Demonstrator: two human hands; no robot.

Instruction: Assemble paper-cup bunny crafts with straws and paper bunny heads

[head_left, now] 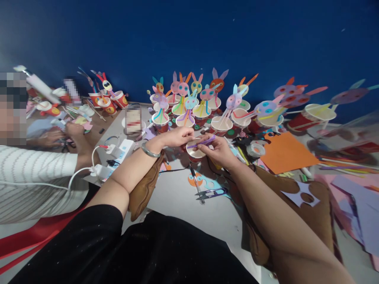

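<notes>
In front of me stands a paper cup (197,155) with a white inside. My right hand (218,150) is closed at the cup's right side, pinching a thin purple strip (211,140) that lies across the cup's opening. My left hand (179,137) is at the cup's far left rim, its fingers curled together. What those fingers grip, if anything, is hidden. Nearer me on the table lie thread snips (211,193), a pen (195,179) and an orange paper circle (195,180) among blue cut-out scraps.
Several cups with paper rabbit heads (191,103) line the blue wall. A power strip (122,152) with white cables is at left, beside a co-worker's hands (74,130). At right are a tape roll (256,150), orange paper (288,152) and a brown cushion (310,221).
</notes>
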